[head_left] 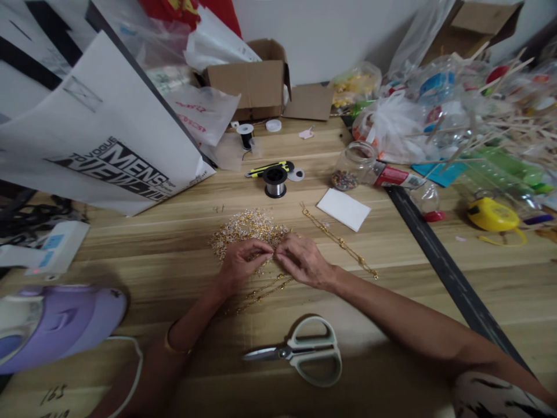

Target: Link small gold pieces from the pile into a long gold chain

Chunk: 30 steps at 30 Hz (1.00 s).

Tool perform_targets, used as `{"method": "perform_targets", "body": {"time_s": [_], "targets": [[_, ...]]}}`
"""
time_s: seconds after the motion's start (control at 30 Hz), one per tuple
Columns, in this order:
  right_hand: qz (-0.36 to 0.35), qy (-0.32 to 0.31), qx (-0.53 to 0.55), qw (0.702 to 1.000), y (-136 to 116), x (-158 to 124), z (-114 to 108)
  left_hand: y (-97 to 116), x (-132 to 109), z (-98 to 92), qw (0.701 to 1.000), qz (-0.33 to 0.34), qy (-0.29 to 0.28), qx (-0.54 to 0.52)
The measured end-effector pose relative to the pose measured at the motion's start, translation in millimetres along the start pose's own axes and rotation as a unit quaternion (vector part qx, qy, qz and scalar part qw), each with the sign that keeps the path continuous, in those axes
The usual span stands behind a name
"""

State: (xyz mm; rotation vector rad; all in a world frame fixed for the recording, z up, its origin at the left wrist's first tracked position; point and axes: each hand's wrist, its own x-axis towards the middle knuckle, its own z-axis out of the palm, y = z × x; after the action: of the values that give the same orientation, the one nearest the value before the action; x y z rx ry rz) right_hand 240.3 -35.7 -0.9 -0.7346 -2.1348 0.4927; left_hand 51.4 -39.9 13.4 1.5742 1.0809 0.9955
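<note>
My left hand point(243, 261) and my right hand point(307, 261) meet tip to tip over the table, each pinched closed. What lies between the fingertips is too small to make out. Right behind them spreads a pile of small gold and clear beads point(243, 226). A gold beaded chain point(263, 292) lies below the hands, one end reaching the underside of my right hand. Another gold beaded chain point(342, 239) stretches across the wood to the right. Scissors point(311, 350) with pale handles rest partly spread in front of me.
Behind the beads stand a wire spool point(275, 184), a yellow utility knife point(267, 168) and a glass jar of beads point(351, 168). A white card point(343, 209) lies nearby. At left are a purple iron point(65, 325) and a large white bag point(104, 133); a yellow tape measure point(491, 215) sits right.
</note>
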Motion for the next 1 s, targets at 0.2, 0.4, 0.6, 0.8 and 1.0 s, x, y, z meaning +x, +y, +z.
{"method": "perform_targets", "body": {"time_s": [0.2, 0.4, 0.6, 0.8, 1.0], "targets": [[-0.001, 0.003, 0.002, 1.0, 0.6, -0.5, 0.3, -0.4, 0.2, 0.1, 1.0, -0.005, -0.005, 0.005], [0.0, 0.007, 0.007, 1.0, 0.6, 0.0, 0.2, 1.0, -0.1, 0.2, 1.0, -0.007, -0.004, -0.002], [0.005, 0.001, 0.017, 1.0, -0.5, 0.6, -0.8, 0.2, 0.4, -0.7, 1.0, -0.012, 0.001, -0.007], [0.004, 0.001, 0.023, 1.0, -0.6, 0.6, -1.2, 0.6, 0.4, -0.5, 1.0, -0.004, 0.006, 0.003], [0.006, 0.005, 0.027, 1.0, -0.9, 0.6, -1.6, 1.1, 0.2, -0.7, 1.0, 0.002, 0.004, 0.01]]}}
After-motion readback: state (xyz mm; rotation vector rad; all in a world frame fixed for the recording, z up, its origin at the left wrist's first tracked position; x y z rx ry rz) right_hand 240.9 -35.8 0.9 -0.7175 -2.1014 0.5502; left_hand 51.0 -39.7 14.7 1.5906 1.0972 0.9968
